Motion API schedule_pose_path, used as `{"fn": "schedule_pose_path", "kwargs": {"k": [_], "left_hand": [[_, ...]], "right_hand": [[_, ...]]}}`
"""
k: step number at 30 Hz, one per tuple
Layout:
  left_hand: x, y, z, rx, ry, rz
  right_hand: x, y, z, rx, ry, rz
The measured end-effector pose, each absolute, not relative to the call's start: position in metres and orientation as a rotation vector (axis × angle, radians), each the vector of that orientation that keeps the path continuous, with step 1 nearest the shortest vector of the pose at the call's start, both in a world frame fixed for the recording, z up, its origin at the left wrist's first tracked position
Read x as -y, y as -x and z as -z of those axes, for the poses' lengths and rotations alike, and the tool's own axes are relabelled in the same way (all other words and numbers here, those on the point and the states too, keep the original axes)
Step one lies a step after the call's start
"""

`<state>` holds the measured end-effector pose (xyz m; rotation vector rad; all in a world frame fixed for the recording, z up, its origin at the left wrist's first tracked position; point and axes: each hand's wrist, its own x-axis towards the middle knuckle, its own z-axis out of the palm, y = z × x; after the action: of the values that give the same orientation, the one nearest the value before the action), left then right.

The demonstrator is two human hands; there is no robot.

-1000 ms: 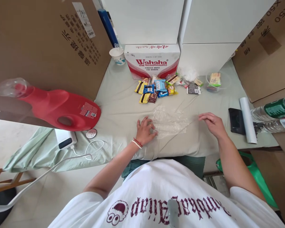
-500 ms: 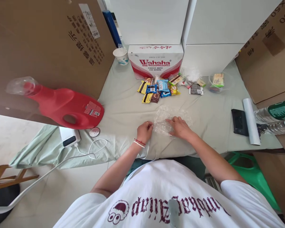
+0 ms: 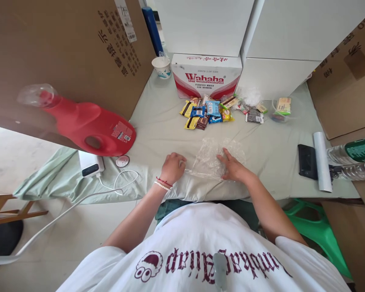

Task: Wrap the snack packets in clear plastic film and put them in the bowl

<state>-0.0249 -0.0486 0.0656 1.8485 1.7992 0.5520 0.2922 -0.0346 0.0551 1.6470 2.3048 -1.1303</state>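
A clear, crinkled plastic sheet [image 3: 207, 159] is laid on the pale green cloth [image 3: 158, 134], in front of the multicoloured pile of wrapped snacks [image 3: 211, 108]. Its left corner is pinched by the left hand [image 3: 173, 168]; its right part is touched by the right hand [image 3: 235, 168], fingers spread wide.

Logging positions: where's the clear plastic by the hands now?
In the head view, the clear plastic lies right of centre on the pale cloth, in front of the snack packets, with the right hand on it, the left hand by its corner.
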Motion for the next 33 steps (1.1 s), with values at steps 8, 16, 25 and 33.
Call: {"fn": "schedule_pose_path", "kwargs": {"k": [8, 16, 25, 33], "left_hand": [[0.001, -0.075, -0.074, -2.144, -2.071, -0.378], [-0.013, -0.07, -0.034, -2.037, -1.809, -0.626], [-0.042, -0.026, -0.061, -2.33, -1.699, -0.712], [0.004, -0.047, -0.042, -1.48, -2.455, -0.167]], "right_hand": [[0.033, -0.282, -0.06, -2.297, -1.661, 1.046], [0.035, -0.296, -0.055, -2.319, -1.768, 1.067], [0.016, -0.295, -0.05, -2.356, -1.7, 1.034], [0.036, -0.302, -0.058, -2.579, -1.75, 0.89]]}}
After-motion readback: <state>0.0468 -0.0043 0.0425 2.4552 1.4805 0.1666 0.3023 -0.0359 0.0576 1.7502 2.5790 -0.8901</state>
